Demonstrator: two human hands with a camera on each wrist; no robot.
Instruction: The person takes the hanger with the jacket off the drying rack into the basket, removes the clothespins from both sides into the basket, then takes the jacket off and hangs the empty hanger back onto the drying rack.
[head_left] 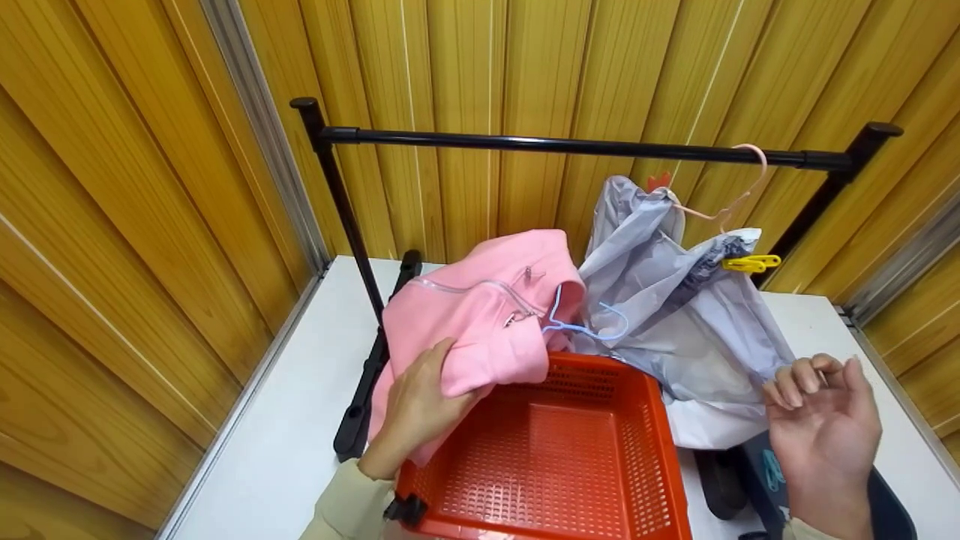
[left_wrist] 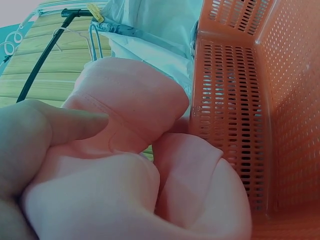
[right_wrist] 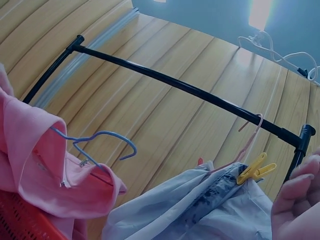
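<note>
My left hand (head_left: 424,397) grips a pink zip-up garment (head_left: 480,300), thumb on top of the cloth, above the left side of the red basket (head_left: 667,465). A blue hanger (head_left: 577,328) sits inside the garment, its hook sticking out of the neck to the right. My right hand (head_left: 825,420) is raised at the right, palm up with fingers loosely bent, holding nothing. Behind it, a pale grey garment (head_left: 705,322) hangs from a pink hanger (head_left: 761,176) on the black rail (head_left: 525,142). A yellow clothespin (head_left: 752,263) and a red clothespin (head_left: 658,181) are clipped on it.
The black rack's left foot (head_left: 352,427) lies on the white table (head_left: 277,405). Under my right hand is a dark blue container (head_left: 892,502) with a teal clothespin (head_left: 772,470). Wood-patterned walls (head_left: 465,67) close off the back and sides.
</note>
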